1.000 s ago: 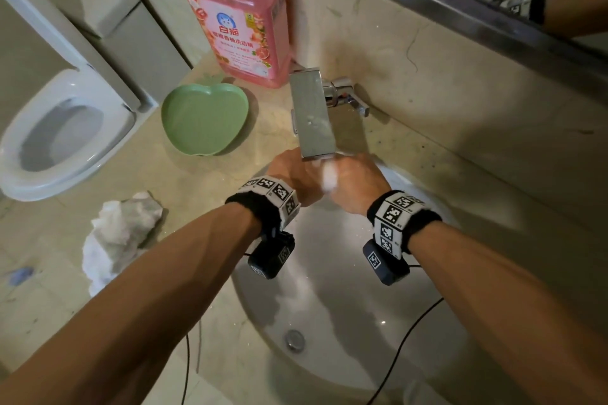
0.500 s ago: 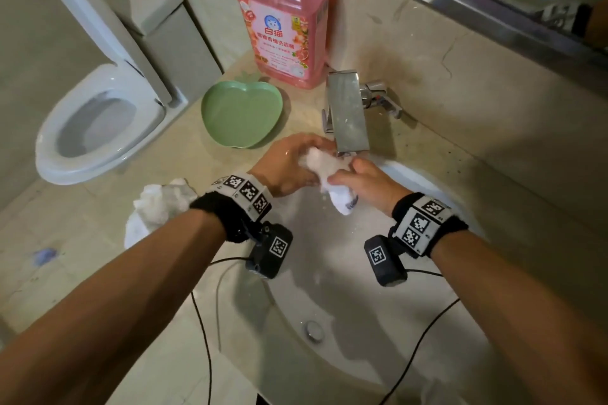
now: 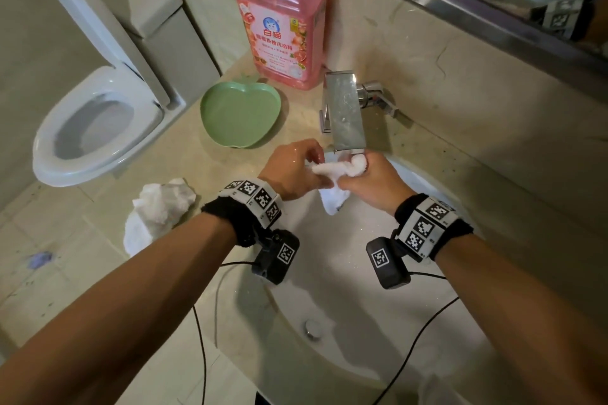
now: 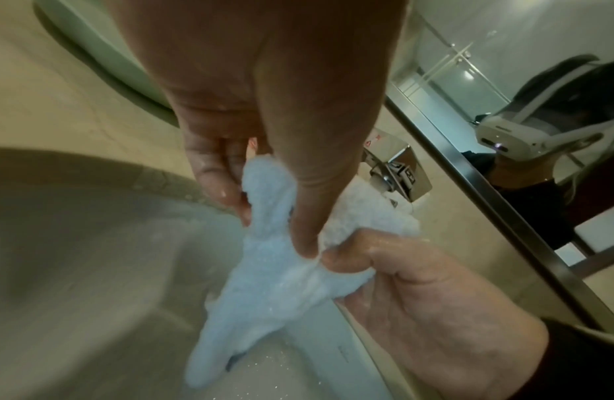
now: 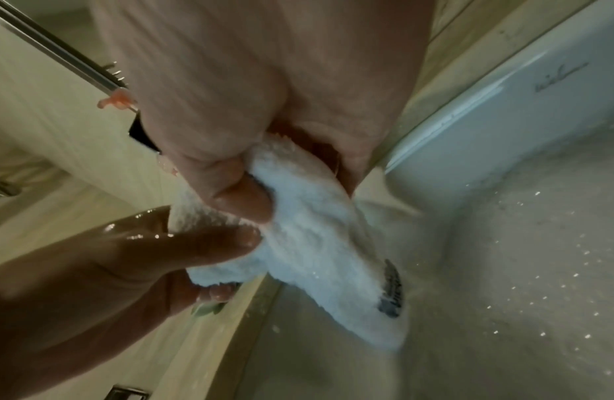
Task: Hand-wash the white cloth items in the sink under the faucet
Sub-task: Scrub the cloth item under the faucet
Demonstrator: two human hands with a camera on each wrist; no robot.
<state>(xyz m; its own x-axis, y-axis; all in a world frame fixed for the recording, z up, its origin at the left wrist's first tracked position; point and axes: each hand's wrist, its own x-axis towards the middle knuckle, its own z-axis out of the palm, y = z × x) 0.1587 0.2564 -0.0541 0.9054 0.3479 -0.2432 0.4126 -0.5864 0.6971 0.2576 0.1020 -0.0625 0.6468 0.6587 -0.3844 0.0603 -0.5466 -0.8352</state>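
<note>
**Cloth stretched under the faucet**

Since half a second ago, both hands have pulled the fluffy cloth (image 3: pixel 332 171) wider under the flat metal faucet (image 3: pixel 345 112), over the sink (image 3: pixel 437 187).

Left wrist view: left hand (image 4: pixel 264 113) pinches it.

Right wrist view: right hand (image 5: pixel 261 108) grips the cloth, fingers curled.

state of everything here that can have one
white cloth: wet, bunched, gripped at the faucet mouth
left hand: wet, gripping cloth
right hand: gripping cloth
faucet: flow unclear
toilet: lid up
green dish: empty
second cloth: crumpled on counter
</note>
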